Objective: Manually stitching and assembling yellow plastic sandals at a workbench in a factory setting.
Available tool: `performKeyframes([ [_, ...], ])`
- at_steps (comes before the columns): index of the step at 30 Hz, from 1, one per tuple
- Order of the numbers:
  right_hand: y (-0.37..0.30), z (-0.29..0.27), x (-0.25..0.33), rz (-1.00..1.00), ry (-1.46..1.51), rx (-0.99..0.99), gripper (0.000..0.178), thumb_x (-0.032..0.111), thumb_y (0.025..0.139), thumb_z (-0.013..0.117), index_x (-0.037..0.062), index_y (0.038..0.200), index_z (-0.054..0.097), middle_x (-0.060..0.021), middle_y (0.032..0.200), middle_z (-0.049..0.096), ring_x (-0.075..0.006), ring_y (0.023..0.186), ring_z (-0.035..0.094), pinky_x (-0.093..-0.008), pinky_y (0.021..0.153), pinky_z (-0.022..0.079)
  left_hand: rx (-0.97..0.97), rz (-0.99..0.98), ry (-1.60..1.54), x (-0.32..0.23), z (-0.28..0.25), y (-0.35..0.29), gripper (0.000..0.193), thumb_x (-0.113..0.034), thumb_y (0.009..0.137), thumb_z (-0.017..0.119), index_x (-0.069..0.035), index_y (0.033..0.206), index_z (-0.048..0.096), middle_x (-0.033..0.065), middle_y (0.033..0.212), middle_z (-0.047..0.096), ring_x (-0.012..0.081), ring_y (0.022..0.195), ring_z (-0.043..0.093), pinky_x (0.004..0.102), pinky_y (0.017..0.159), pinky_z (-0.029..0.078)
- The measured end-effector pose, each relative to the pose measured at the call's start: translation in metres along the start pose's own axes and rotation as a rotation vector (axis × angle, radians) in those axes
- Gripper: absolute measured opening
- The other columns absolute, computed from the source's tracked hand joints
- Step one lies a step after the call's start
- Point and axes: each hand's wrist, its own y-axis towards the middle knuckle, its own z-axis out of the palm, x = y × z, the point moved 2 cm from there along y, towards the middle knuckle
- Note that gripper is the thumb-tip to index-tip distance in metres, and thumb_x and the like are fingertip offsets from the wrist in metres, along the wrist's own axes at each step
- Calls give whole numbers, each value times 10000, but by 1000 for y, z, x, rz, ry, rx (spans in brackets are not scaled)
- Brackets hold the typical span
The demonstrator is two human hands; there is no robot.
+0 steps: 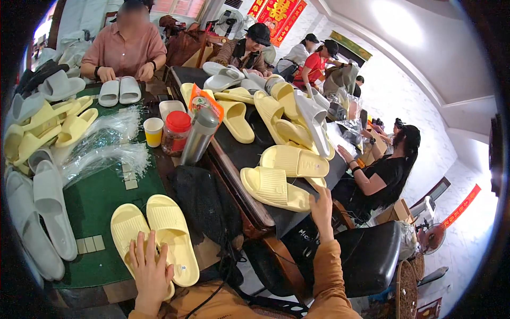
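Observation:
A pair of pale yellow slippers (169, 223) lies side by side on the green mat in front of me. My left hand (149, 263) rests on the left slipper of that pair, fingers spread, palm down. Out to the right, my right hand (322, 208) pinches the heel end of a yellow slipper (271, 190) at the near edge of the dark table. Another yellow slipper (295, 161) lies just behind it. The underside of my right fingers is partly hidden.
Grey slippers (53, 207) and more yellow slippers (79, 126) line the left side, beside clear plastic bags (109, 154). A paper cup (153, 132), red-lidded jar (177, 132) and steel flask (200, 136) stand mid-table. A black chair (372, 255) is at right. Several people work around.

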Motion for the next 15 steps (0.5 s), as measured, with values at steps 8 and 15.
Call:
performKeyframes([
  [8, 48, 10, 46, -183, -19, 121, 358, 92, 839, 668, 32, 1189, 628, -185, 1142, 621, -373, 1060, 608, -415, 914, 489, 0, -1, 9, 3, 3, -1, 531, -227, 724, 701, -17, 1203, 612, 205, 1519, 349, 476, 1418, 261, 653, 1143, 199],
  [15, 69, 40, 59, -187, 63, 201, 222, 167, 868, 651, -10, 999, 679, -191, 926, 680, -386, 856, 643, -438, 761, 500, -12, 18, 5, 2, 3, 0, 512, -224, 730, 695, -16, 1192, 617, 205, 1516, 360, 473, 1411, 278, 649, 1134, 224],
])
